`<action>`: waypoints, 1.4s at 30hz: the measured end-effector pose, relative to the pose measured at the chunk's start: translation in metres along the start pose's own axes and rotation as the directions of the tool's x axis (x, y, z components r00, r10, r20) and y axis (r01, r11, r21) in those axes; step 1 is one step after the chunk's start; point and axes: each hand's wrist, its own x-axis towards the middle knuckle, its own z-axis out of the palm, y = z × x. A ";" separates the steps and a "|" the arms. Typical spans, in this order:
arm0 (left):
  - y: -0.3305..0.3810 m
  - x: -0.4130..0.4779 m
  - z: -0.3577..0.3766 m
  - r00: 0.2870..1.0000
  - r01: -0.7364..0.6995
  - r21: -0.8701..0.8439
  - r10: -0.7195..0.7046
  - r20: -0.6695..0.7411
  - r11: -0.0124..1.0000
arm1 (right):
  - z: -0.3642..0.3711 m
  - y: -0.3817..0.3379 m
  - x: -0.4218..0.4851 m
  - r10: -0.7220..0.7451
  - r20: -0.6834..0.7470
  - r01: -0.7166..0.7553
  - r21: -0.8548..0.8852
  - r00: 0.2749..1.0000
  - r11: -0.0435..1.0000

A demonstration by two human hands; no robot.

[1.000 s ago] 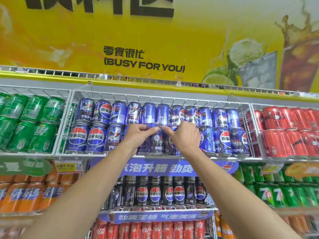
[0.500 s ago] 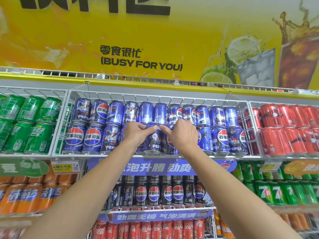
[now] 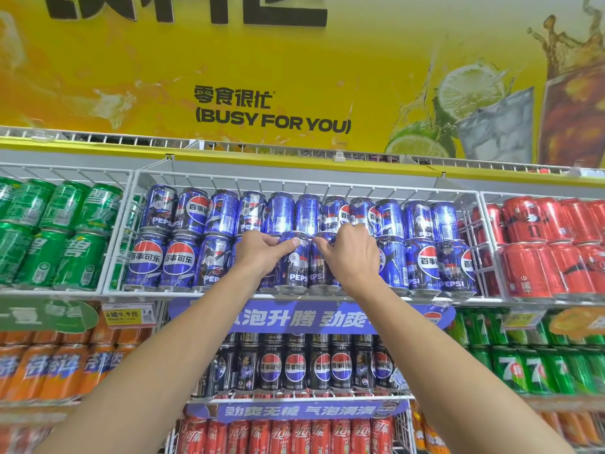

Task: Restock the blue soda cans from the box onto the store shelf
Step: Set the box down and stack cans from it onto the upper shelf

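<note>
Blue soda cans fill a white wire shelf bay [image 3: 294,183] in two stacked rows. Both my arms reach up to the lower row's middle. My left hand [image 3: 262,253] grips a blue can [image 3: 296,263], thumb over its top rim. Right beside it, my right hand [image 3: 350,253] holds the neighbouring blue can [image 3: 319,267], fingers on its top edge. Both cans stand upright at the shelf's front edge, touching each other. The cans behind my hands are hidden. No box is in view.
Green cans [image 3: 59,234] fill the bay to the left, red cans [image 3: 550,244] the bay to the right. Below hang a blue banner [image 3: 294,319], black soda cans [image 3: 311,365] and red cans [image 3: 278,435]. Orange cans [image 3: 49,368] sit lower left, green 7-Up cans [image 3: 537,365] lower right.
My hands and the two cans stay in almost the same place; the fingers have shifted slightly on the can tops and the view has tilted a little.
</note>
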 end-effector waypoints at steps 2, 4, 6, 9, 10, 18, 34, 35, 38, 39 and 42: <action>0.001 -0.002 0.002 1.000 -0.003 0.007 0.003 -0.007 1.000 | -0.003 -0.001 -0.001 0.005 0.016 -0.005 -0.004 1.000 1.000; 0.002 -0.004 0.001 1.000 -0.011 0.033 0.011 -0.006 0.999 | -0.006 -0.002 -0.001 0.011 0.034 -0.010 -0.009 0.999 1.000; 0.004 -0.007 0.000 0.999 -0.036 0.094 0.035 0.006 0.995 | -0.008 -0.001 -0.001 0.009 0.060 -0.009 0.005 0.998 1.000; 0.010 -0.017 -0.005 0.988 -0.154 0.244 0.150 0.037 0.957 | -0.014 0.004 0.000 -0.019 0.072 0.015 0.047 0.997 0.999; 0.012 -0.022 -0.009 0.977 -0.213 0.327 0.211 0.042 0.921 | -0.017 0.007 -0.001 -0.037 0.076 0.033 0.053 0.996 0.998; 0.022 -0.094 -0.036 0.790 -0.580 0.771 0.410 0.455 0.263 | -0.047 0.034 -0.041 -0.269 0.188 0.283 -0.056 0.945 0.957; -0.092 -0.218 -0.080 0.763 -0.646 0.740 0.143 0.631 0.185 | -0.045 0.041 -0.233 -0.201 0.506 0.359 -0.235 0.839 0.903; -0.105 -0.220 -0.088 0.780 -0.625 0.755 0.127 0.612 0.198 | -0.035 0.037 -0.242 -0.217 0.520 0.368 -0.208 0.827 0.906; -0.152 -0.226 -0.113 0.828 -0.549 0.789 0.050 0.559 0.276 | 0.003 0.023 -0.269 -0.274 0.573 0.422 -0.140 0.772 0.896; -0.169 -0.229 -0.120 0.840 -0.521 0.800 0.012 0.542 0.297 | 0.017 0.019 -0.278 -0.291 0.596 0.441 -0.119 0.748 0.890; -0.220 -0.241 -0.137 0.872 -0.422 0.840 -0.099 0.479 0.340 | 0.065 0.006 -0.304 -0.334 0.657 0.479 -0.046 0.675 0.877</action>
